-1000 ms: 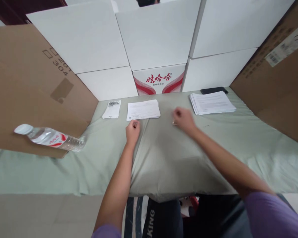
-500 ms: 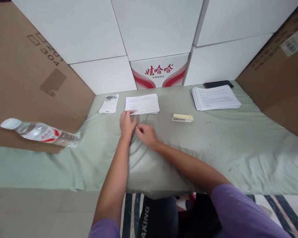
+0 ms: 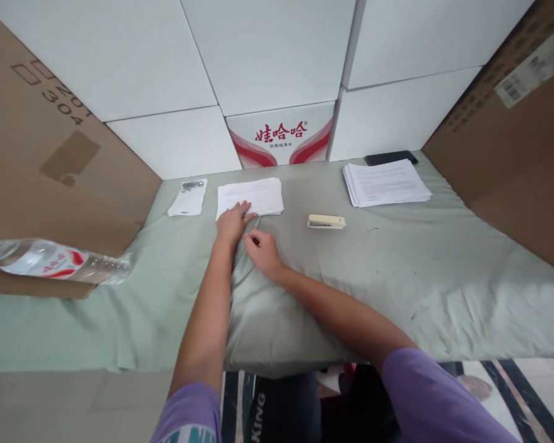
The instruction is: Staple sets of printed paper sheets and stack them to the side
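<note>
My left hand [image 3: 233,223] lies on the near left part of a stack of printed paper [image 3: 253,195], its fingers stretched over the top sheet and the thumb spread to the right. Just right of it, my right hand [image 3: 263,251] rests on the cloth with curled fingers. Whatever may be inside those fingers is hidden. A cream stapler [image 3: 326,221] lies on the cloth, to the right of both hands and apart from them.
Green cloth [image 3: 351,295] covers the table. Another paper stack [image 3: 388,183] lies right, before a black phone [image 3: 391,158]. A small white packet [image 3: 189,197] with dark metal pieces lies left. A water bottle [image 3: 60,258] is farther left. White boxes [image 3: 281,135] and cardboard [image 3: 120,197] border the table.
My left hand has slid forward, farther onto the paper stack, with its fingers spread over it. The right hand stays closed beside it. The whole view has shifted, moving things leftward.
</note>
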Available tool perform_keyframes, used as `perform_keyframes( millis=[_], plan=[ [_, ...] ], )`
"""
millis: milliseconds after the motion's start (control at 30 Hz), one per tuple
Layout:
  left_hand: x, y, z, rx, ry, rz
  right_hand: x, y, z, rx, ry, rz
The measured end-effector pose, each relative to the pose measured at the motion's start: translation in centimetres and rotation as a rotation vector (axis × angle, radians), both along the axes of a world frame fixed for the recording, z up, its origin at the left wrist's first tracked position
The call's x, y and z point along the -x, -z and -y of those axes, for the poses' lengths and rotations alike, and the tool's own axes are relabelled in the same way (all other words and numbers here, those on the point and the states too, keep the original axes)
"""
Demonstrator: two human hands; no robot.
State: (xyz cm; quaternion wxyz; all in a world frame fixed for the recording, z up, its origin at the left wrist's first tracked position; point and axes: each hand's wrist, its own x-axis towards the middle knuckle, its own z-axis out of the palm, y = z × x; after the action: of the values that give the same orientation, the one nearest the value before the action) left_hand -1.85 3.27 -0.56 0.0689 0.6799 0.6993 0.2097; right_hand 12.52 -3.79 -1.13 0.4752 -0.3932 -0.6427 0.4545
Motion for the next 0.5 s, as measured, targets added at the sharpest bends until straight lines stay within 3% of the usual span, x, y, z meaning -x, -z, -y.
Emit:
perform_keyframes(
  millis=[300, 500],
  plan=[
    [-0.4, -0.9, 0.6, -0.058, -0.113, -0.177, -0.1, -0.3, 0.2, 0.05, 0.014, -0.031],
    [0.0, -1.5, 1.0, -0.176, -0.236, -0.116, -0.9, -1.6, -1.1, 0.188, 0.052, -0.173]
  ],
)
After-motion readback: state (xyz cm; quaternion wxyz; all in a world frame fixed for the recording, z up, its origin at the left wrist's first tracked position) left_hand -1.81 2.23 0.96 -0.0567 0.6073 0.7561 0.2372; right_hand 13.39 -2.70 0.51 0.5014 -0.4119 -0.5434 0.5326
